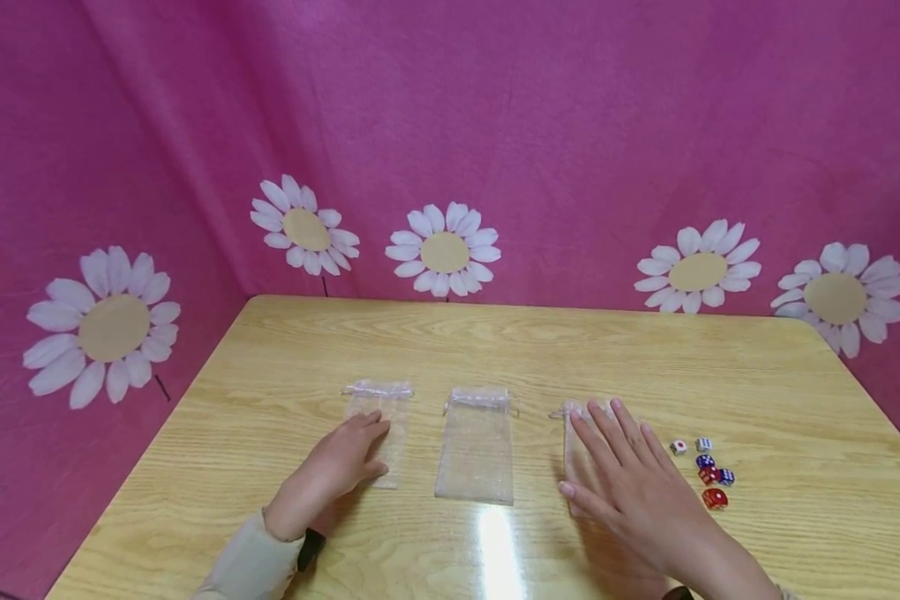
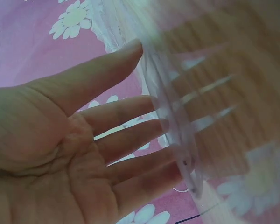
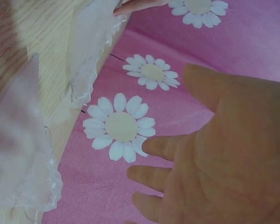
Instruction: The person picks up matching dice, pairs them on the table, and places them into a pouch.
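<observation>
Three sheer organza drawstring bags lie flat in a row, seen in the head view. My left hand (image 1: 337, 467) is over the left bag (image 1: 390, 471), its fingertips at the fabric and the thumb near the bag's lower part. The left wrist view shows straight, spread fingers (image 2: 130, 135) reaching the edge of the see-through bag (image 2: 177, 126). Nobody touches the middle bag (image 1: 476, 454). My right hand (image 1: 637, 492), palm down with straight fingers, covers most of the right bag (image 1: 572, 454). In the right wrist view that palm (image 3: 224, 158) holds nothing.
Right of my right hand sit several small dice: white dice (image 1: 704, 445), blue dice (image 1: 726, 477) and red dice (image 1: 715, 499). The wooden table (image 1: 495, 342) ends at the back against a pink curtain (image 1: 555, 167) printed with daisies.
</observation>
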